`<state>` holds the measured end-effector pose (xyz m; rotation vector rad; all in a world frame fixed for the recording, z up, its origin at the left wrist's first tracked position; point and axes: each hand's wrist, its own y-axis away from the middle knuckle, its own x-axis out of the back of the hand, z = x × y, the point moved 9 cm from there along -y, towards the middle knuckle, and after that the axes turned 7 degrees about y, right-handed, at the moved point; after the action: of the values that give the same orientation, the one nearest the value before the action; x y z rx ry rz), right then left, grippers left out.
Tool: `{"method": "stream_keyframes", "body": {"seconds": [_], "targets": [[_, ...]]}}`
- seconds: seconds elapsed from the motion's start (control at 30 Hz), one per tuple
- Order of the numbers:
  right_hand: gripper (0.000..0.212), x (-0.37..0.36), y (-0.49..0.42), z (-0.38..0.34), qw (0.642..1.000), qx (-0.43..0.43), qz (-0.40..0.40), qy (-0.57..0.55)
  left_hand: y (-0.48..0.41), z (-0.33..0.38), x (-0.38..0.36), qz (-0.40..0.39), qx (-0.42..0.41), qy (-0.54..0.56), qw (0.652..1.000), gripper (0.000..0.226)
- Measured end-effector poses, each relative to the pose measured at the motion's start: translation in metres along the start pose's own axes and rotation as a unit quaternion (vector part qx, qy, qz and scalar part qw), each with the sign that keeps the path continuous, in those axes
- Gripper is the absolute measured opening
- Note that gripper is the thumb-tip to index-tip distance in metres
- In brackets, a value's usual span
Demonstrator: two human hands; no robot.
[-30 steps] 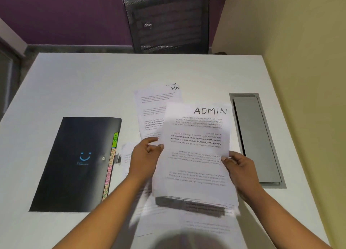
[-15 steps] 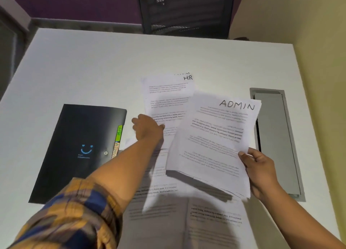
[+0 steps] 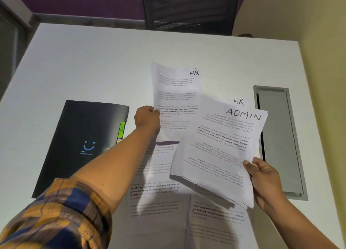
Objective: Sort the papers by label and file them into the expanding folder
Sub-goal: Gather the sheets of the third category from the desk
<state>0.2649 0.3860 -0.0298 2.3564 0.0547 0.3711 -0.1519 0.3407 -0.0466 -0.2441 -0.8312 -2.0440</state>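
My left hand (image 3: 147, 118) pinches the left edge of a printed sheet marked HR (image 3: 177, 91) and lifts it off the table. My right hand (image 3: 262, 177) grips a small stack of sheets (image 3: 215, 155) at its lower right corner; the top one reads ADMIN. Behind that stack the corner of another sheet marked HR (image 3: 238, 101) shows. More printed papers (image 3: 159, 202) lie flat on the table in front of me. The black expanding folder (image 3: 78, 140) lies shut at the left, its coloured tabs (image 3: 121, 131) along its right edge.
The white table (image 3: 93, 65) runs to a yellow wall on the right. A grey metal cable hatch (image 3: 279, 136) is set into the table beside my right hand. A black mesh chair (image 3: 187, 9) stands beyond the far edge.
My left hand let go of the ADMIN stack, reached forward and took hold of the HR sheet, raising its left edge. My right hand swung the stack to the right, uncovering another HR sheet.
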Motion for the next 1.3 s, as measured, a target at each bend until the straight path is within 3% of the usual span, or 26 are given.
{"method": "stream_keyframes", "body": {"seconds": [0.27, 0.53, 0.73, 0.93, 1.0, 1.13, 1.3], "targets": [[0.025, 0.007, 0.006, 0.004, 1.000, 0.001, 0.011, -0.001, 0.016, 0.007, 0.023, 0.053, -0.022, 0.080, 0.995, 0.055], [0.032, 0.009, 0.025, 0.003, 1.000, 0.028, 0.007, -0.005, 0.031, 0.032, 0.066, 0.050, -0.128, -0.032, 0.990, 0.029], [0.019, 0.010, 0.054, -0.008, 0.998, 0.066, -0.022, 0.004, 0.056, 0.067, 0.131, 0.054, -0.194, -0.003, 0.979, 0.023], [0.011, 0.014, 0.082, -0.011, 0.995, 0.092, -0.028, -0.008, 0.127, 0.100, 0.201, 0.113, -0.265, 0.078, 0.954, 0.021], [0.016, 0.015, 0.090, -0.010, 0.995, 0.098, -0.028, -0.013, 0.155, 0.097, 0.208, 0.097, -0.264, 0.123, 0.952, 0.017], [0.011, 0.013, 0.104, -0.013, 0.993, 0.111, -0.037, -0.008, 0.202, 0.067, 0.185, -0.016, -0.191, 0.221, 0.956, 0.019], [0.013, 0.008, 0.121, -0.018, 0.990, 0.131, -0.048, 0.005, 0.243, 0.031, 0.135, -0.103, -0.141, 0.205, 0.963, 0.018]]}}
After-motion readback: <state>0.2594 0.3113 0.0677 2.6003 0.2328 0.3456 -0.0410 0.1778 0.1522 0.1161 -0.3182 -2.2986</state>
